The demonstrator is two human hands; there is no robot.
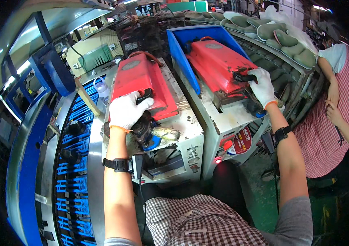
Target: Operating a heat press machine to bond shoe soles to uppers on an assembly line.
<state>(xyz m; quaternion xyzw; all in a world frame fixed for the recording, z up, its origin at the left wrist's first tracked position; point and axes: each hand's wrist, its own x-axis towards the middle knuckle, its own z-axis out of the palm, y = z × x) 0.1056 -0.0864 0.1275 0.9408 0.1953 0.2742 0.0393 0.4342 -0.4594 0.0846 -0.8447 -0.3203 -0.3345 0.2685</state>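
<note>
Two red metal machine covers stand side by side in front of me, each with a black handle at its near end. My left hand (126, 111), in a white glove, is closed round the handle (145, 96) of the left red cover (135, 76). On the other side my right hand (263, 85), gloved too, grips the handle (246, 77) of the right red cover (219, 61). Both covers sit low on their white machine bodies; what lies beneath them is hidden. A crumpled pale bundle (165, 133) rests beside a dark fitting below my left hand.
A blue guard (184, 59) surrounds the right cover's far side. To the left runs a conveyor (74, 168) with blue slats; a clear plastic bottle (102, 91) stands beside it. Olive shoe parts (273, 33) fill a rack at right. A person (326, 119) in a red checked apron stands nearby.
</note>
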